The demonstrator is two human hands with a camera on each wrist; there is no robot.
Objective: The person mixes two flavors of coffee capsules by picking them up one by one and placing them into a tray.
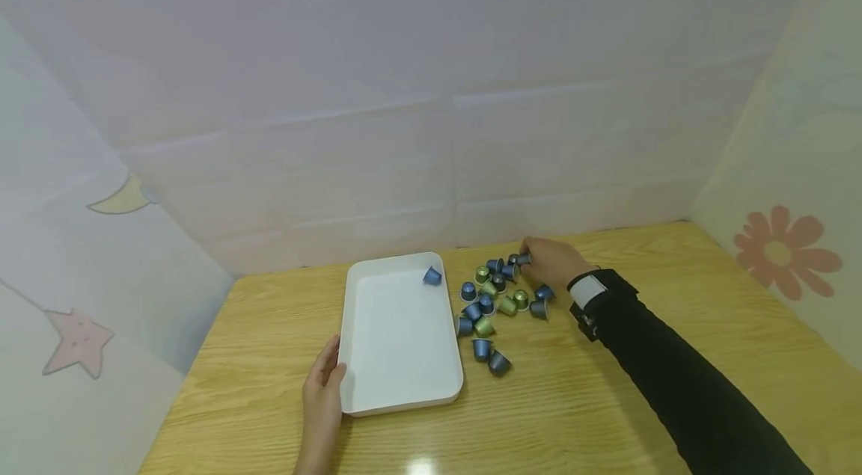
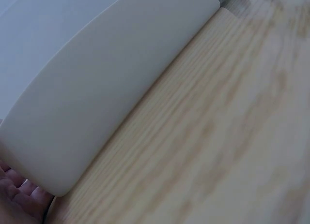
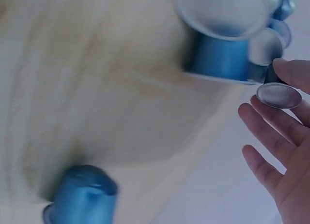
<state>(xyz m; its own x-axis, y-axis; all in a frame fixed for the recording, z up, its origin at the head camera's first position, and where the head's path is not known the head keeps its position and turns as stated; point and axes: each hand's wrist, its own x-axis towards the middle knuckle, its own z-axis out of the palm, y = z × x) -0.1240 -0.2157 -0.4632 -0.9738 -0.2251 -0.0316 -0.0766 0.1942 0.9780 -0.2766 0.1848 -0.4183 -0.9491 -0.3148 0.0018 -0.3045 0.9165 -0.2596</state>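
White tray: lies flat on the wooden table, and I place everything else by it.
My left hand: at the tray's left side, near its front corner; my thumb lies over the rim and my fingers bend against the outer wall, so I have hold of the edge.
My right hand: to the right of the tray, level with its far end; thumb and fingertips are drawn together in a pinch, the other fingers spread apart.
Pinched capsule: dark, with a silvery lid, between my right thumb and fingers, off to the tray's right.
Capsule in the tray: a single blue one, tipped over in the far right corner.
Loose capsules: blue, green and dark ones, scattered right of the tray, the closest just beside its wall.
Front pair: two capsules right of the tray's nearer half.
Black sleeve: on my right arm, well right of the tray.
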